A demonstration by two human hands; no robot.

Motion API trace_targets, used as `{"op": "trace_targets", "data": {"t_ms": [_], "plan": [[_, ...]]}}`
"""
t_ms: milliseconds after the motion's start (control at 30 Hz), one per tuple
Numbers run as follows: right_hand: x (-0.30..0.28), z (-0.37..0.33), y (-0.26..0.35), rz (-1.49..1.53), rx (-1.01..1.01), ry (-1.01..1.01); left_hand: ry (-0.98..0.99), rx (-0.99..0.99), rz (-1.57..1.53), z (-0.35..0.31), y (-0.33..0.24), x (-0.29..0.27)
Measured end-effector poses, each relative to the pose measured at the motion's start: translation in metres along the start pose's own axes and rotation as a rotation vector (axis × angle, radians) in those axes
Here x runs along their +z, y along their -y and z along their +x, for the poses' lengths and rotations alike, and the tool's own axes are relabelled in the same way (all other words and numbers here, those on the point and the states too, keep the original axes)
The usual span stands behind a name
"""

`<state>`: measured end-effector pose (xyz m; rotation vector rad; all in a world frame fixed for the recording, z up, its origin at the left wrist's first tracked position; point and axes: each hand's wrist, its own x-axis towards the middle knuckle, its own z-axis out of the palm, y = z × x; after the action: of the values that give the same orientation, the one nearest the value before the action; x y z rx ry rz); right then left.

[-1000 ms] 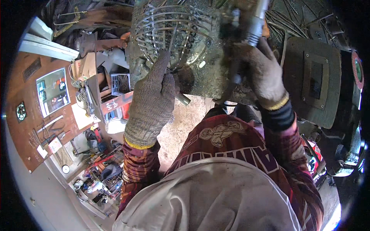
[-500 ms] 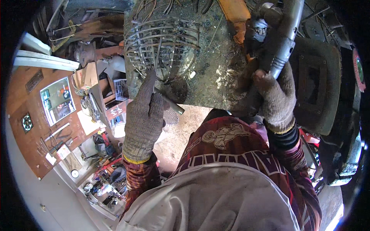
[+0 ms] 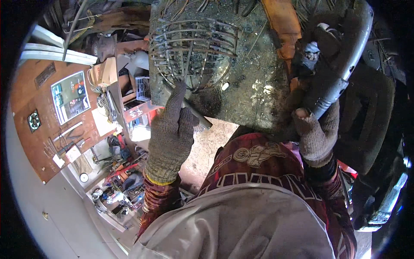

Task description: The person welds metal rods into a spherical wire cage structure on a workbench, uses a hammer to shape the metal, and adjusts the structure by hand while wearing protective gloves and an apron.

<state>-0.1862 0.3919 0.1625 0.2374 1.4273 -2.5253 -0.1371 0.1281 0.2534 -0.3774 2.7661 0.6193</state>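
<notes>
My left hand [image 3: 170, 134], in a grey knitted glove, is at the near left edge of the dirty metal worktop [image 3: 252, 97]. Its fingers close over a short metal tube [image 3: 199, 115], whose free end points toward me. Touching or just behind the fingertips is a domed cage of bent metal rods [image 3: 194, 52]. In its own glove, my right hand [image 3: 319, 136] grips the lower end of a long grey metal pipe [image 3: 351, 56] with a ribbed collar and small holes. The thumb tip shows bare through the glove; the other fingers are partly hidden behind the pipe.
An orange metal piece [image 3: 282, 30] lies at the worktop's far right. Beyond my right hand stands a dark curved panel [image 3: 364, 116]. On the left, a brown board [image 3: 32, 142] holds hanging tools, and a cluttered shelf [image 3: 118, 196] stands below it. Loose rods lie along the far edge.
The view has shifted, so the worktop and both hands sit farther right. The pipe in my right hand leans more to the right. Both grips look the same.
</notes>
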Motion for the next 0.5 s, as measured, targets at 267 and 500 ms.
{"op": "trace_targets", "data": {"t_ms": [267, 500], "plan": [[-0.0086, 0.0067, -0.0055, -0.139, -0.048, 0.059, 0.005, -0.011, -0.006, 0.0009, -0.0005, 0.0021], [-0.0096, 0.0082, -0.0035, -0.11, -0.008, 0.076, 0.031, 0.009, -0.006, 0.0035, -0.0055, -0.0029]]}}
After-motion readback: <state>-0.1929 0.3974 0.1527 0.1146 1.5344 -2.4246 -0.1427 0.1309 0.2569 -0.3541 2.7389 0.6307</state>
